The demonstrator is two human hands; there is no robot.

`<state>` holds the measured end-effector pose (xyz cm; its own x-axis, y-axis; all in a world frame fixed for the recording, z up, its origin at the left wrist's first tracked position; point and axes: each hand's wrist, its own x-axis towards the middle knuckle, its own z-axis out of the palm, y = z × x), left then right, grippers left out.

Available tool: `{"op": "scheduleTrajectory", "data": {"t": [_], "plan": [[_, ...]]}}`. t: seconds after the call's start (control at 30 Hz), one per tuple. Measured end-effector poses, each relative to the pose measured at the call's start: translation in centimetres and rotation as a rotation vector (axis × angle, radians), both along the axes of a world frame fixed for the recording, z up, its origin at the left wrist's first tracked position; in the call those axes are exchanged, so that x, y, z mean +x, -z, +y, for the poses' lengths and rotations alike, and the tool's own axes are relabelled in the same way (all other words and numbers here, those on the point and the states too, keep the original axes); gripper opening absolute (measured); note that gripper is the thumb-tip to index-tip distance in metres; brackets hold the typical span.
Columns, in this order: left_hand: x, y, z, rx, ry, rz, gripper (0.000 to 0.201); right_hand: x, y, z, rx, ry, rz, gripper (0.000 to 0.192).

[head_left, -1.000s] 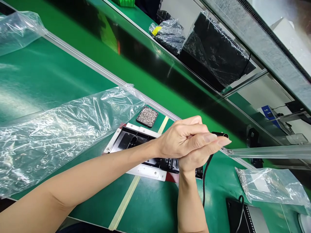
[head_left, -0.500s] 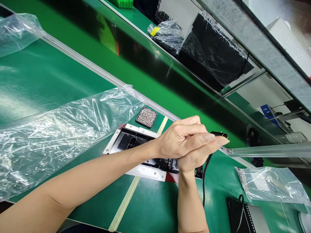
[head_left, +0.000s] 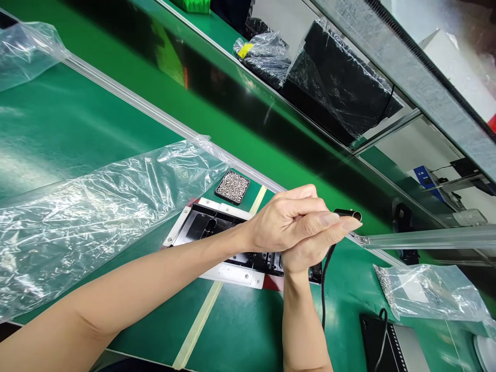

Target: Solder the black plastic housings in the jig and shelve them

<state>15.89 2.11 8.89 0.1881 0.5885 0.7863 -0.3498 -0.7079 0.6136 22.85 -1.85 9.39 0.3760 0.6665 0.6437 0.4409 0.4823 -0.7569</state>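
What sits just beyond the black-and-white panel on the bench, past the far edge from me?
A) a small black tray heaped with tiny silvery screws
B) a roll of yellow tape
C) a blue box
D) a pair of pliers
A: a small black tray of silvery screws lies on the green bench right behind the panel, while both hands, left hand over right hand, grip a corded tool above it.
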Motion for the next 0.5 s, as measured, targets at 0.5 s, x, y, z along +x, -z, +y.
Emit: {"op": "scheduleTrajectory", "data": {"t": [0.5], "plan": [[0.04, 0.26, 0.01, 0.000, 0.009, -0.015, 0.034, 0.27, 0.51, -0.02, -0.022, 0.064, 0.054, 0.043]]}}
